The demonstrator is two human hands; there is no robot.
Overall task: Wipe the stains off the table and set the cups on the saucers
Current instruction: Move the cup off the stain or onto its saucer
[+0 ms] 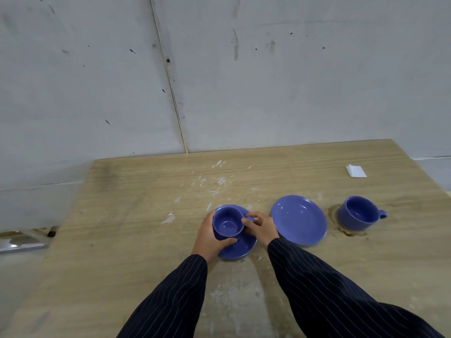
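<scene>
Head view: both forearms, in dark pinstriped sleeves (pixel 170 296), are reaching forward over the wooden table (pixel 122 215) and converging on one blue cup (pixel 228 225). The left hand (pixel 210 236) is cupping the cup's left side, its thumb curling along the near wall and its fingers wrapping round the far side, mostly hidden behind the cup. The right hand (pixel 262 228) is meeting the cup from the right, its thumb and fingertips bent inward and pressing on the cup's right wall where a handle would be; whether they are pinching a handle cannot be told. The held cup is sitting upright over the left saucer (pixel 240 248), mouth up; whether its base is touching the saucer cannot be told.

Counts: two cups, two saucers, two hands. The second saucer (pixel 299 220) is lying bare just to the right of the right hand. The second cup (pixel 357 213) is standing upright directly on the table to the right of that saucer, handle pointing right, inside a brownish ring-shaped stain (pixel 346 231). White smears (pixel 214 186) are scattering across the table beyond the held cup, and more are showing between the two sleeves. One folded white cloth or tissue (pixel 355 171) is lying near the far right edge, well apart from the crockery
</scene>
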